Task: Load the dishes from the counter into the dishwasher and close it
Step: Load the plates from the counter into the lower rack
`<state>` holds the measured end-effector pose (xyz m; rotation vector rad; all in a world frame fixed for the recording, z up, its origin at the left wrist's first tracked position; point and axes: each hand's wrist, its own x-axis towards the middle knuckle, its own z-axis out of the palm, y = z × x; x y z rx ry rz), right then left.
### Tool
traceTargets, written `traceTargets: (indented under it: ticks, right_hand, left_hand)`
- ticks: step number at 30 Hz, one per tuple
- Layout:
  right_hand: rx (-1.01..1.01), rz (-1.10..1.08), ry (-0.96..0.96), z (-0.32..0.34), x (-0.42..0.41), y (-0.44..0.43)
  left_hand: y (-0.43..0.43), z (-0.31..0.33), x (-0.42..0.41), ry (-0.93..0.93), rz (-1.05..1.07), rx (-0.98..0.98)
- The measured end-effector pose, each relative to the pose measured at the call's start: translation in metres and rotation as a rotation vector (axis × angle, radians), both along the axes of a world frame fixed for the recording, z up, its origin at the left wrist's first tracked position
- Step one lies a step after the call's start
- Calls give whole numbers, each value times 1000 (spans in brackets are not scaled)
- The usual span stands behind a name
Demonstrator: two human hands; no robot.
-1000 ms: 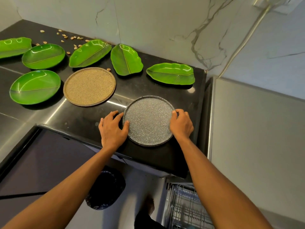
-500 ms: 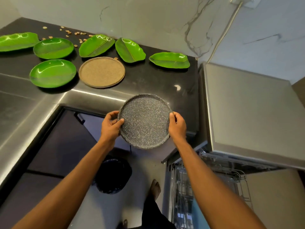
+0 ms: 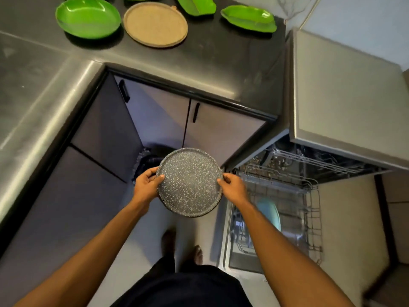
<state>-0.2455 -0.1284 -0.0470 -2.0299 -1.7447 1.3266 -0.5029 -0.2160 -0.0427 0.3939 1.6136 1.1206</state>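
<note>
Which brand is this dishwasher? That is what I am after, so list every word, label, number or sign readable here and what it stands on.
None can be read.
The dishwasher shows no brand or label on its grey top.
The speckled plate, held by the left hand and right hand, is unmarked, as are the green plate and tan plate.
The rack is too blurred to tell.

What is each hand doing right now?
Left hand: grips the speckled plate at its left rim.
Right hand: grips the same plate's right rim.
</note>
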Motion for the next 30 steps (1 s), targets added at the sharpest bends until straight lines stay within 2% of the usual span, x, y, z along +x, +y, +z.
traceTargets:
  ticks: [4, 12, 23, 26, 30]
  right_hand:
    - [-169, 35, -102, -17, 29, -37]
    - [-252, 8, -27, -21, 93, -94]
    - [-295, -95, 7, -82, 299, -196]
    - [-323, -73, 19, -99, 367, -231]
    - [-378, -71, 19, -114, 432, -267]
  left_hand:
    - [-32, -16, 29, 74, -41, -68]
    - [-71, -53, 111, 389, -298, -186]
    - [-112, -41, 312, 428, -480, -114]
    - [-133, -46, 375, 428, -457, -115]
    - [-151, -42, 442, 335, -424, -174]
